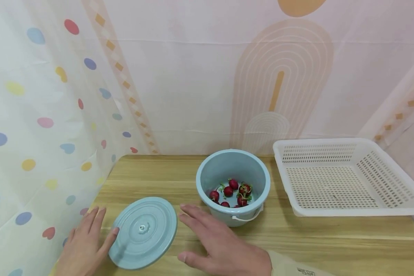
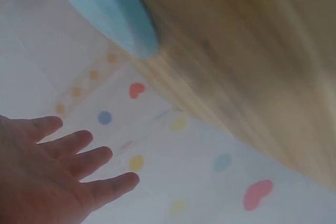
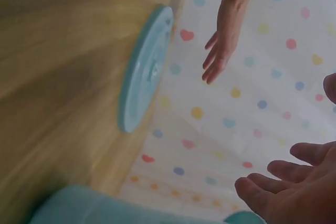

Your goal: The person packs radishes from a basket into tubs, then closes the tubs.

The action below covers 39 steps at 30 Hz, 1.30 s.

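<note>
A round light-blue lid (image 1: 151, 245) lies on the table between the two hands, its small centre knob facing up. My left hand (image 1: 84, 243) is at the lid's left side, fingers spread and straight, the thumb overlapping its edge in the head view. On the other side my right hand (image 1: 220, 241) hovers with fingers extended, apart from the lid and in front of the bucket. The light-blue bucket (image 1: 232, 157) stands open behind it, a white handle hanging at its front. Several red radishes (image 1: 228, 191) with green stubs lie on its bottom. Both hands hold nothing.
A white perforated plastic basket (image 1: 331, 212) stands right of the bucket on the wooden table (image 1: 158, 172). A patterned curtain (image 1: 179, 84) hangs behind the table and along its left side.
</note>
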### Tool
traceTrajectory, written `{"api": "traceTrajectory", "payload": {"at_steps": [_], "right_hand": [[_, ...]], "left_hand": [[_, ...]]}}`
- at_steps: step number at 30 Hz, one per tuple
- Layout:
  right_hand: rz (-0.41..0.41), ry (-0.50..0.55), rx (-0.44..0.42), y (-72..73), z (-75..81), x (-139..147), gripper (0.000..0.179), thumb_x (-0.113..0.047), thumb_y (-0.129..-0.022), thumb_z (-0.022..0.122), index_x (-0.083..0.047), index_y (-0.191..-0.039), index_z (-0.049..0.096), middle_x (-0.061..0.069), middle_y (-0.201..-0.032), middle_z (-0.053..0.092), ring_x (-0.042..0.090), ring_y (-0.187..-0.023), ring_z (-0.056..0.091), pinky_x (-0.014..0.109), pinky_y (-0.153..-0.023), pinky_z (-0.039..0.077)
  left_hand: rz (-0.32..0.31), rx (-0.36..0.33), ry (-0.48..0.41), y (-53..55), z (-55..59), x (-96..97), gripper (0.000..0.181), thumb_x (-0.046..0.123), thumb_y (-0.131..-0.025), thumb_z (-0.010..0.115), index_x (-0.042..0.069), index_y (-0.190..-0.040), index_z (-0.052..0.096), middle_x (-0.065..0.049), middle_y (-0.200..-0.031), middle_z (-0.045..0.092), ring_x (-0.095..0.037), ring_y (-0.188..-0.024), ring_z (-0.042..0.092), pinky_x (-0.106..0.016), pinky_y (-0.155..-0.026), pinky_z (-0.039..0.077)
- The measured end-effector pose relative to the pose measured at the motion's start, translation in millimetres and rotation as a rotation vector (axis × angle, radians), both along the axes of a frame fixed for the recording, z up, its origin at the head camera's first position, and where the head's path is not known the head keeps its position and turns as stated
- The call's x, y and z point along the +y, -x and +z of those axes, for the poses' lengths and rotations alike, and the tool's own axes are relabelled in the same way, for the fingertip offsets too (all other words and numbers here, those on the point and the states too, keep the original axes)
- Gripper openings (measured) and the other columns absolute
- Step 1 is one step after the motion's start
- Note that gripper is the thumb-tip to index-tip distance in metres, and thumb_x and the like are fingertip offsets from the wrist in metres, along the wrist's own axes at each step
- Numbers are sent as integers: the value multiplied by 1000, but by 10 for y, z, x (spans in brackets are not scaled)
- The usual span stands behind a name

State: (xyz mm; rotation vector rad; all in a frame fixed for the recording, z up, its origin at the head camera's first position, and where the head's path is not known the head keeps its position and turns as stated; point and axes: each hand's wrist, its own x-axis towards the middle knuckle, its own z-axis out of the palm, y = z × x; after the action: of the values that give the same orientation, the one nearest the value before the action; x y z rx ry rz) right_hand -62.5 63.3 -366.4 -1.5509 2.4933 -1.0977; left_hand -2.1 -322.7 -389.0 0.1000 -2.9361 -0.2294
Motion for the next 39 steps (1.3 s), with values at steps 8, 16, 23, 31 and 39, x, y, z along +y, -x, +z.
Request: {"api": "traceTrajectory", "payload": {"at_steps": [8,16,23,31,39], "right_hand": [[8,-92,-182,5,-165,-300,78,-65,-104,36,-23,-167,19,1,-172,15,15,-157,18,43,-122,31],[-26,-141,-360,135,-333,-582,84,-66,-103,41,-11,-165,26,12,-170,23,21,-155,24,41,-122,32],[-85,-199,-464,241,-450,-733,85,-64,-101,47,-8,-163,30,9,-167,31,20,-153,30,40,-121,33],[-127,-242,-451,251,-520,-879,82,-59,-100,53,-3,-158,39,9,-161,42,19,-148,39,36,-118,36],[-161,-231,-445,248,-535,-960,78,-55,-99,55,-1,-155,44,9,-157,48,27,-148,39,43,-118,37]], "left_hand": [[52,-289,-64,17,-99,-165,96,57,-105,45,-23,-151,20,-52,-151,19,-71,-134,24,-79,-105,28],[83,-433,-59,56,-175,-151,107,70,-101,40,-21,-152,20,-51,-152,18,-70,-136,24,-77,-104,34],[70,-468,-69,65,-203,-137,110,74,-98,43,-21,-151,24,-47,-148,34,-65,-134,36,-72,-101,41],[78,-489,-83,71,-208,-112,102,65,-98,54,-23,-146,34,-44,-142,45,-59,-124,52,-65,-95,50],[82,-473,-114,120,-204,-82,95,60,-99,58,-23,-142,40,-43,-139,50,-56,-124,54,-63,-96,51]]}}
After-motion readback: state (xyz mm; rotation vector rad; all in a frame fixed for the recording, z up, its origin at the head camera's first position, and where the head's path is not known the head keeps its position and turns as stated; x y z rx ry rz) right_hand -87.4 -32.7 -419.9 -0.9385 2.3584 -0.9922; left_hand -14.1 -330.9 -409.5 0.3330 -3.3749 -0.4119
